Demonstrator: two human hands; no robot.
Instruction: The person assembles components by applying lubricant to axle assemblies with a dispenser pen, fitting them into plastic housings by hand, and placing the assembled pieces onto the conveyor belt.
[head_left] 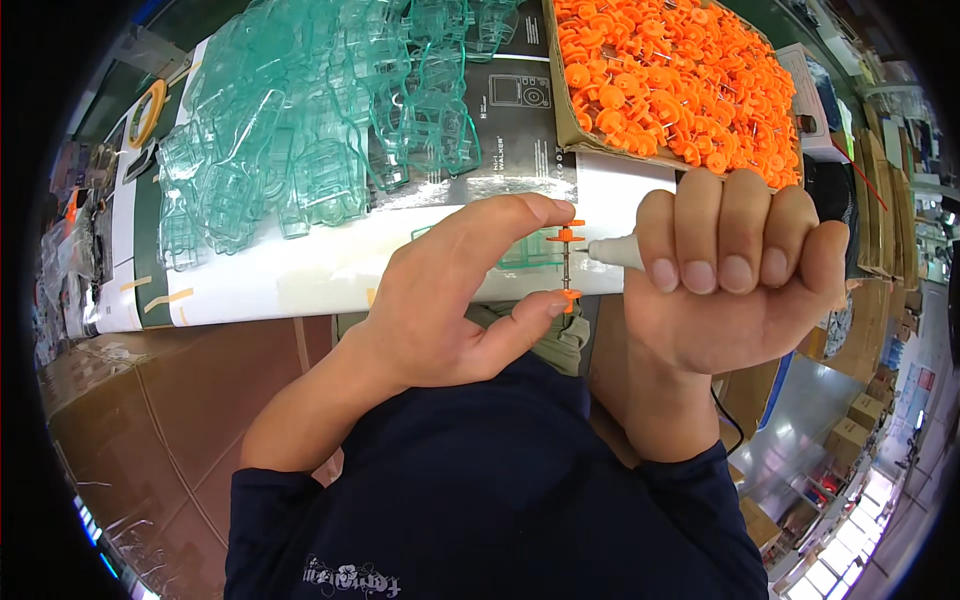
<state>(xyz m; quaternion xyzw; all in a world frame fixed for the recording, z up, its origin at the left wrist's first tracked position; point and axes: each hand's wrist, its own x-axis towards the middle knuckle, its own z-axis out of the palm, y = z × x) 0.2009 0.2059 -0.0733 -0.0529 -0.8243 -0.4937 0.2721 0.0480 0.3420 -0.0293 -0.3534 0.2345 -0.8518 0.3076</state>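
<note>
Between its thumb and forefinger, my left hand (pixel 455 285) pinches a small metal axle with orange plastic wheels (pixel 566 237) at its ends. The axle stands upright in the picture. My right hand (pixel 735 280) is closed round a white tube with a tapered nozzle (pixel 615 252), most of it hidden by the fingers. The nozzle's thin tip points left, at or very close to the axle just below the upper wheel; whether they touch I cannot tell. Behind the left fingers lies a clear green plastic frame (pixel 525 255), partly covered.
Clear green plastic shells (pixel 280 130) are heaped at the far left of the white-covered table (pixel 260 285). A cardboard box (pixel 572 125) full of orange wheel pieces stands at the far right. A yellow tape roll (pixel 148 112) lies at the left. A large brown carton (pixel 160 420) stands below the table edge.
</note>
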